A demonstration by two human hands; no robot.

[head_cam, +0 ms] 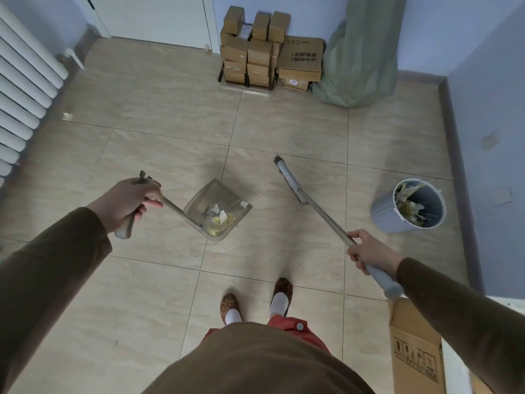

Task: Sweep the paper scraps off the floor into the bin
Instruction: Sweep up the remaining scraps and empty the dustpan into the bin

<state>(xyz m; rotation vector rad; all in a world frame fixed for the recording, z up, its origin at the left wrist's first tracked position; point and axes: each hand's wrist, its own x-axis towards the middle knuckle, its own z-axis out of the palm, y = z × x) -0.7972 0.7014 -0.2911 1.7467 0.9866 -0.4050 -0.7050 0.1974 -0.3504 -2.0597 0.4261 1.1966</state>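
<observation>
My left hand (127,203) grips the handle of a grey dustpan (207,191) that hangs just above the tiled floor in the middle of the view. Yellow and white paper scraps (220,218) lie inside the pan. My right hand (369,251) holds the long metal handle of a broom (289,179), its narrow head resting on the floor to the right of the pan. A grey round bin (383,214) stands at the right near the wall, tilted toward me, with paper scraps in it. One small scrap (67,116) lies by the radiator at the left.
Stacked cardboard boxes (255,52) and a green sack (360,52) stand against the far wall. A white radiator (22,89) runs along the left wall. An open cardboard box (416,351) sits at my lower right. My feet (255,300) are on the tiles below the pan.
</observation>
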